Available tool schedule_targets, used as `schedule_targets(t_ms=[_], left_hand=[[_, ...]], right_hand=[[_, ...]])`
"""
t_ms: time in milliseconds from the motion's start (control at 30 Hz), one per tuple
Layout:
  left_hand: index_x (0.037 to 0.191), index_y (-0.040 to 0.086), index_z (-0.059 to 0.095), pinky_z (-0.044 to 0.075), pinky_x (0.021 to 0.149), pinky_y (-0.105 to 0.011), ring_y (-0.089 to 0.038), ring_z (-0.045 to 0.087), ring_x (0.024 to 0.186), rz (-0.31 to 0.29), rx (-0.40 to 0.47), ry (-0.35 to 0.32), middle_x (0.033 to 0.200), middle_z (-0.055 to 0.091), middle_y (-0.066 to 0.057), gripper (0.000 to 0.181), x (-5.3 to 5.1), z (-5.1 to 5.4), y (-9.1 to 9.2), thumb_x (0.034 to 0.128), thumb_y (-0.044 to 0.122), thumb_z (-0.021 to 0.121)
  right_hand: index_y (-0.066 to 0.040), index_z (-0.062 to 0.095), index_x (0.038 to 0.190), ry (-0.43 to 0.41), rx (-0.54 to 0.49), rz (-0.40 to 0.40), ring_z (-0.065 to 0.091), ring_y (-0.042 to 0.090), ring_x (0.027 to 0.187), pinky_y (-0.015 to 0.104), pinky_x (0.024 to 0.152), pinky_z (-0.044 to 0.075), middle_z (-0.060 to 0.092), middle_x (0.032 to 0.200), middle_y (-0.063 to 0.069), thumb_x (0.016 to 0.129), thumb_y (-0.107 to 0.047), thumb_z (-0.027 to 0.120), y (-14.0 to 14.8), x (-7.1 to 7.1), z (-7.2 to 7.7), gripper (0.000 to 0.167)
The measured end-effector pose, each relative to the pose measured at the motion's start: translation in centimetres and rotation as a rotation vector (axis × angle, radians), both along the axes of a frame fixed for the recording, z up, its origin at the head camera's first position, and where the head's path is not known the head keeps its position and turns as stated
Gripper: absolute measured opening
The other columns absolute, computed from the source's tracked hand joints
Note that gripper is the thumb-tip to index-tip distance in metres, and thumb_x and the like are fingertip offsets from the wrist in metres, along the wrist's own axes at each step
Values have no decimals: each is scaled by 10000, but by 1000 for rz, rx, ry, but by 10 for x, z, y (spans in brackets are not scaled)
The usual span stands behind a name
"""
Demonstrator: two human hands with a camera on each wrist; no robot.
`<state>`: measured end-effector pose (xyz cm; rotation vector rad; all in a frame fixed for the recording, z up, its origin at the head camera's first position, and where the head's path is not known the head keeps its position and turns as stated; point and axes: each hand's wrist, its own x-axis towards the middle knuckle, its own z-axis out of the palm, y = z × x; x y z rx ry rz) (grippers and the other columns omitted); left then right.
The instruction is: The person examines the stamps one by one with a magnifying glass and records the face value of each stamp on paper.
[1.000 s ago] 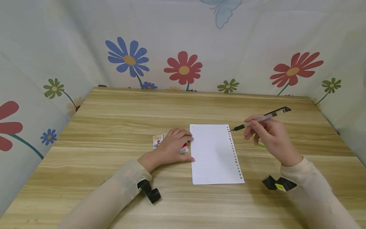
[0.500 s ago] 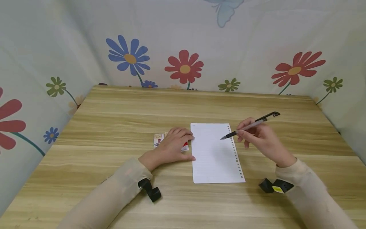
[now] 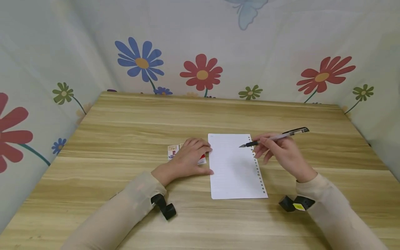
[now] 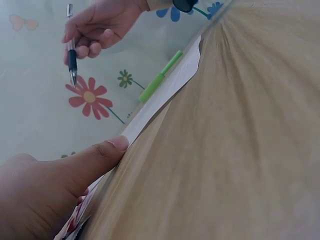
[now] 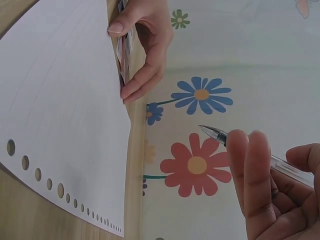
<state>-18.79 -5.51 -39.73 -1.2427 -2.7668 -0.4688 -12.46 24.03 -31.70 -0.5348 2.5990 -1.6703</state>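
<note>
A white lined sheet of paper [image 3: 231,173] with a row of holes down its right edge lies on the wooden table. My left hand [image 3: 189,158] rests at its left edge, thumb and fingertips touching the paper. Small printed cards [image 3: 172,151] lie partly hidden beneath that hand. In my right hand [image 3: 282,149] a gel pen [image 3: 278,136] with a black grip is pinched between thumb and fingers. Its bare tip points left over the upper part of the sheet; the right wrist view shows the tip [image 5: 212,132] raised off the paper.
A bright green pen-like stick [image 4: 161,77] lies beyond the paper in the left wrist view; in the head view it is hidden. The wooden tabletop [image 3: 150,114] ends at a flower-printed cloth backdrop [image 3: 268,45].
My right hand has moved left with the pen, from beside the holes to above the sheet, covering the green stick. The left hand has stayed at the paper's edge.
</note>
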Motion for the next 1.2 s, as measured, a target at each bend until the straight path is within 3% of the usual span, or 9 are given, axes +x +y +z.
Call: schedule_targets(t_ms=[200,400,567,800,967,1200], left_hand=[[1263,96,604,279,1149,-433,-232,443,1272,0,-14,14,1316,539,-29,748,-1,1,1,748,631,695],[1262,98,603,282,1147,-430,-231,443,1274,0,-20,20,1315,541,-31,750,-1,1,1,752,642,684],[1262,94,602,280,1149,-434,-235,441,1279,5,-17,11,1315,543,-36,749,0,1,0,753,635,688],[1257,98,607,281,1147,-431,-229,444,1271,7,-16,17,1313,542,-30,744,0,2,1,750,636,691],[1249,105,610,280,1146,-429,-225,441,1269,11,-18,13,1308,541,-27,739,0,1,2,750,645,684],[1230,103,617,267,1154,-427,-230,440,1267,13,-6,-2,1300,544,-32,718,1,2,2,748,630,697]], right_hand=[[65,575,1159,-71,-7,41,713,133,769,334,537,576,709,913,-17,1011,-155,469,-2,-2,-1,286],[8,515,1029,-48,4,-16,573,122,564,277,431,505,593,736,72,968,-115,552,-9,-10,-2,143],[1,537,1038,-56,6,-65,504,145,488,295,418,468,559,679,49,969,-150,549,-22,-16,5,166],[16,571,1124,-120,-32,-33,670,138,666,321,515,567,650,851,99,985,-205,530,-41,-25,11,264],[-2,577,1137,-149,-46,3,710,158,727,328,522,572,684,949,160,987,-201,523,-52,-31,10,255],[25,561,1036,-165,-126,-28,591,98,563,232,424,489,584,735,58,970,-150,540,-72,-42,2,189]])
